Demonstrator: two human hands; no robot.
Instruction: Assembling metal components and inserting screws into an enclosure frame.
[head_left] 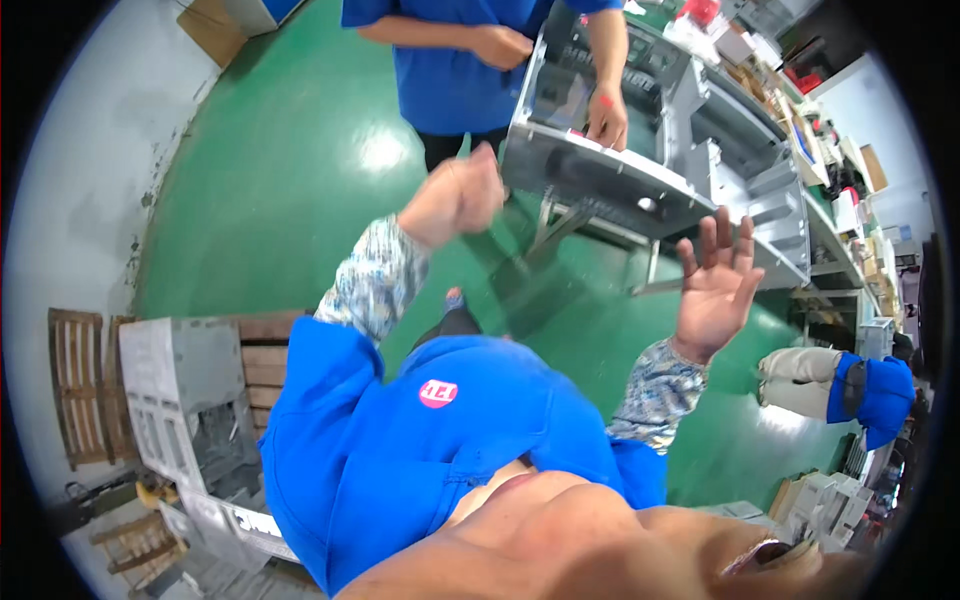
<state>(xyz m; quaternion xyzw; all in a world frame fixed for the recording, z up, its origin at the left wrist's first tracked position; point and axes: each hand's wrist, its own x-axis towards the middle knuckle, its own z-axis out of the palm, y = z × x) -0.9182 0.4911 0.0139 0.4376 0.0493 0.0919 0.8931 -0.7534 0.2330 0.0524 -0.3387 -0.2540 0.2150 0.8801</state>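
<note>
In front of me a grey metal cabinet frame (610, 175) lies on a stand, with its open bays facing up. My left hand (458, 196) is raised in the air just left of its near left corner. Its fingers are blurred, and whether they hold anything is hidden. Close to the frame's near edge, my right hand (716, 292) is lifted with the palm showing and the fingers spread, holding nothing. Across the frame stands a co-worker in blue (445, 85). One of that person's hands (607, 118) reaches onto the frame's edge; the other hand (500, 47) is by its left side.
A long bench (835, 215) covered with boxes and parts runs along the right. Another person in blue (875, 392) bends over farther right. At the left, grey metal cabinets (165, 375) stand near wooden pallets (78, 385) leaning on the wall. The floor (250, 200) is green.
</note>
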